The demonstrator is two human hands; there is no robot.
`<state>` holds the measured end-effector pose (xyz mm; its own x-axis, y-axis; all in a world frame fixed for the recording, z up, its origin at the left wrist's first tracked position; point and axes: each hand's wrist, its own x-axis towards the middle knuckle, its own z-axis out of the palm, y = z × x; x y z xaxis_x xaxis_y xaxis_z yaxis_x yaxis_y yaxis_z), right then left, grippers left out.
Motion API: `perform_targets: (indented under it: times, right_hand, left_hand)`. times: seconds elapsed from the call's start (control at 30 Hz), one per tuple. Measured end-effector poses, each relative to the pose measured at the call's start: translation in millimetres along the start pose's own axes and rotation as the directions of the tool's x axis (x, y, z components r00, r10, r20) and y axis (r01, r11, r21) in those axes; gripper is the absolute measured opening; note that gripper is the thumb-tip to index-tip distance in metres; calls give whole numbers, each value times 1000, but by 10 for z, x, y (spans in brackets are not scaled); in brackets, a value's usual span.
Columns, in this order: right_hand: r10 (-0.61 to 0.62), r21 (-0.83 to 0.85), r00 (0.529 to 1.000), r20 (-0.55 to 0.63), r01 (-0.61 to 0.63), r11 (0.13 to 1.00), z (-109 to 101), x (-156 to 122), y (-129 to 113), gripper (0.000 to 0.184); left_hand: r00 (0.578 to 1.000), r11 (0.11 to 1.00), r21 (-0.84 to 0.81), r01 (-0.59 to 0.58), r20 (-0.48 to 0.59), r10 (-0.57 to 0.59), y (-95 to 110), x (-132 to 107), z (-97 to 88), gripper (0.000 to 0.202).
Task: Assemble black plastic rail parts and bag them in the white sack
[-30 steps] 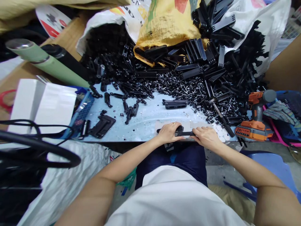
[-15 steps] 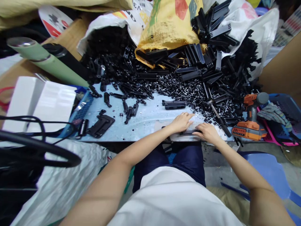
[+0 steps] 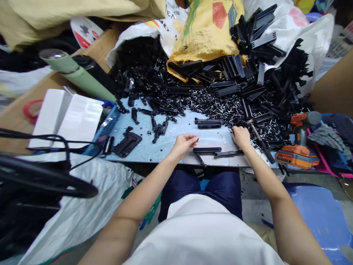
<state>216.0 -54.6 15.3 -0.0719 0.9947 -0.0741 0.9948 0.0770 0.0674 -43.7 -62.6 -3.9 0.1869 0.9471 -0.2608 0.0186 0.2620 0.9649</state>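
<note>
My left hand [image 3: 184, 145] hovers over the front of the bench, thumb and fingers pinched on a small black piece [image 3: 197, 140] too small to name. Below and right of it lies a hinged black plastic arm [image 3: 206, 150], its short leg angled toward the bench edge. A second long black bar [image 3: 228, 153] touches or nearly touches its right end. My right hand [image 3: 241, 137] is at the near edge of a pile of black-headed screws [image 3: 215, 106], fingers curled down; what they pinch is hidden. Behind the hands lies a folded black plastic assembly [image 3: 209, 123].
A hammer [image 3: 260, 141] and an orange cordless drill [image 3: 299, 143] lie right. Loose black parts, a black bracket [image 3: 127, 144] and a blue basket [image 3: 111, 121] are left. A yellow sack [image 3: 205, 33] spills black parts at the back. A blue stool [image 3: 317, 213] stands right.
My hands have come apart and off the black bars at the bench edge. The left moved left with a small black piece; the right moved up to the screw pile. The view shifted slightly.
</note>
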Motion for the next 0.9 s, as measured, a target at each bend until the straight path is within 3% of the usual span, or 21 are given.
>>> perform_targets:
  times: [0.1,0.23,0.33,0.37,0.43,0.53,0.63,0.77,0.9]
  right_hand:
    - [-18,182,997,-70,30,983,81,-59,18,23]
    - [-41,504,977,-208,143,852,79,-192,25,20]
    - [-92,601,971,-221,209,772,-16,-302,-18,19]
    - [-112,616,974,-197,212,759,-51,-337,-42,18]
    - [-154,641,982,-113,190,744,-108,-394,-95,15]
    - [-211,633,977,-3,165,756,-175,-437,-180,8]
    - [-270,516,962,40,212,830,-267,-422,-284,7]
    - [-380,265,911,163,330,906,-413,-356,-442,15]
    - [-410,209,892,189,372,904,-368,-348,-443,17]
  left_hand:
    - [985,953,-253,169,16,-170,-125,-213,-229,49]
    - [987,957,-240,161,15,-162,-220,-286,-209,53]
    - [997,998,27,-64,-45,65,-238,-291,-162,44]
    - [980,971,159,-179,-59,190,-244,-306,-146,38]
    - [900,824,410,-392,-16,436,-272,-358,-106,29]
    - [780,551,625,-553,156,606,-352,-442,-42,31]
    - [745,410,716,-564,227,628,-429,-455,-6,35]
    - [757,379,756,-533,225,614,-441,-403,-17,32]
    - [759,427,787,-444,78,646,-421,-496,-51,40]
